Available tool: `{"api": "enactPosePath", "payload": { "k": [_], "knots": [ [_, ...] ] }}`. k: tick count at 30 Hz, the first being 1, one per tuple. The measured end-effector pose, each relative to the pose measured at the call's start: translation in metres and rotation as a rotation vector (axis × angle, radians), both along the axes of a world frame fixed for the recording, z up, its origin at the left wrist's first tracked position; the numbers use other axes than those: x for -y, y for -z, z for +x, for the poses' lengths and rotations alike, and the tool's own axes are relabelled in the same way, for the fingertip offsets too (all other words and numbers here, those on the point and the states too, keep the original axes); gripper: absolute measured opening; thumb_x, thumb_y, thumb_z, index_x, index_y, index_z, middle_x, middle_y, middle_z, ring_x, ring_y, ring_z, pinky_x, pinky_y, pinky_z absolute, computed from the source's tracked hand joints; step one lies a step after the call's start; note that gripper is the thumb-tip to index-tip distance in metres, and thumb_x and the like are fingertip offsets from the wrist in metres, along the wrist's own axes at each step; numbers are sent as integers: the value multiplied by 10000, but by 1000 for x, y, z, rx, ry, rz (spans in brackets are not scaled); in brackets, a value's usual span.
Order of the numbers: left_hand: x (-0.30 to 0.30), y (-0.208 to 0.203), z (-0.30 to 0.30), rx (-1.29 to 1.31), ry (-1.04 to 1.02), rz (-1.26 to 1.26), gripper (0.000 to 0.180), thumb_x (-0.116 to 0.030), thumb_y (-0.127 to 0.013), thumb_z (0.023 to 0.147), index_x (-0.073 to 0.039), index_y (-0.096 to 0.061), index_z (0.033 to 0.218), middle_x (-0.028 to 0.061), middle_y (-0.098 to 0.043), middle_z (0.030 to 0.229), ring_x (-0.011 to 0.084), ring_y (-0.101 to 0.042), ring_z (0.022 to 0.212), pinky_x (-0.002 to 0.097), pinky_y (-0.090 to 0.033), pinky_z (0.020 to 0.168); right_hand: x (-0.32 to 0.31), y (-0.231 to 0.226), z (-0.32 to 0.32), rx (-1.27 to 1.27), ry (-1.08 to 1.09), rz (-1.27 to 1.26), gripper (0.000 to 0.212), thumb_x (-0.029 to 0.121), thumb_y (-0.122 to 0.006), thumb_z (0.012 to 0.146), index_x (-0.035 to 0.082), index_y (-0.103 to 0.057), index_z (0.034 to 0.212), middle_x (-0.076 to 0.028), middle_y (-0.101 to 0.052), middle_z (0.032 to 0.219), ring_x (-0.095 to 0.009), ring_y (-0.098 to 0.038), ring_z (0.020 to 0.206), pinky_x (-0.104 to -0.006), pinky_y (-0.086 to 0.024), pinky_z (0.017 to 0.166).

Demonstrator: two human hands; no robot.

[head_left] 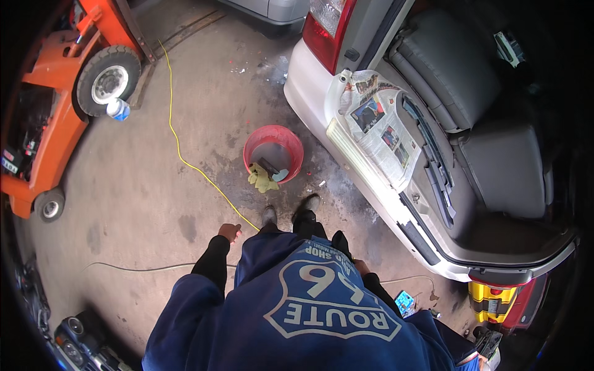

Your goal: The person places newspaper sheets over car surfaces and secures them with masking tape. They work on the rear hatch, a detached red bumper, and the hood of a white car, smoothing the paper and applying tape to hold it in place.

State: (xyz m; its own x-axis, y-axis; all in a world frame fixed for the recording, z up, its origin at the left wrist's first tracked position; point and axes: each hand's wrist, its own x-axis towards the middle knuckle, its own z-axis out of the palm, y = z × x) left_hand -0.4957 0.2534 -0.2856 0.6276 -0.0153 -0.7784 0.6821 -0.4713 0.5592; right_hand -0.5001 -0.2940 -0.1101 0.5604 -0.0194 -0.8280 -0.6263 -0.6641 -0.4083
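Note:
My left hand [230, 232] hangs beside my left hip with its fingers curled in, and nothing shows in it. On the other side my right hand [361, 267] is partly hidden by my blue top. A black, pointed object [340, 242] sticks out just in front of that hand and seems to be gripped by it; its kind I cannot make out. Ahead of my shoes stands a red bucket [299, 146] with murky water. A yellow cloth [262, 180] drapes over its near rim, beside a dark block [267, 166] and a pale blue piece [280, 175].
A white vehicle [371, 188] stands open on the right, newspaper [374, 123] spread over its rear edge. To the left is an orange forklift [52, 117] with a white-and-blue container [118, 109] near its wheel. A yellow cord [179, 148] crosses the floor toward my feet.

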Motion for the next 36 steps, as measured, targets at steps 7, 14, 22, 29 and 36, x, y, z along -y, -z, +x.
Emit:
{"api": "enactPosePath", "payload": {
  "k": [7,14,22,29,36],
  "knots": [
    [20,-60,-4,-317,-165,-124,493,-488,-584,924,-45,-685,1116,51,-688,940,214,-657,802,365,-565,685,-24,9,39,-60,267,87,335,324,-686,906,60,-627,1103,-76,-623,715,-197,-633,565,-359,-576,540],
    [23,-63,-11,-420,294,-305,463,-379,-709,858,-251,-632,1296,34,-645,1255,192,-642,1053,387,-567,837,-45,-2,56,-101,170,37,334,325,-699,888,49,-642,1068,-83,-626,696,-200,-628,550,-361,-587,542],
    [8,-38,-37,-424,135,-375,361,-245,-704,832,-121,-637,1165,45,-646,1053,167,-580,855,364,-493,676,-29,11,38,-91,215,72,280,288,-703,892,46,-629,1011,-81,-621,687,-200,-632,549,-357,-579,527],
    [6,-21,-26,-387,394,-392,631,-112,-764,745,-110,-557,1341,105,-618,1304,231,-636,1123,391,-584,885,-32,11,40,-87,202,52,282,295,-696,895,78,-638,1066,-64,-608,695,-188,-627,567,-371,-584,557],
    [13,-48,-20,-188,611,-289,642,-79,-766,714,-105,-576,1326,119,-628,1293,234,-636,1129,386,-572,906,-45,-8,64,-148,233,13,294,313,-690,896,69,-645,1053,-73,-612,690,-191,-620,562,-367,-586,548]
  ]
}}
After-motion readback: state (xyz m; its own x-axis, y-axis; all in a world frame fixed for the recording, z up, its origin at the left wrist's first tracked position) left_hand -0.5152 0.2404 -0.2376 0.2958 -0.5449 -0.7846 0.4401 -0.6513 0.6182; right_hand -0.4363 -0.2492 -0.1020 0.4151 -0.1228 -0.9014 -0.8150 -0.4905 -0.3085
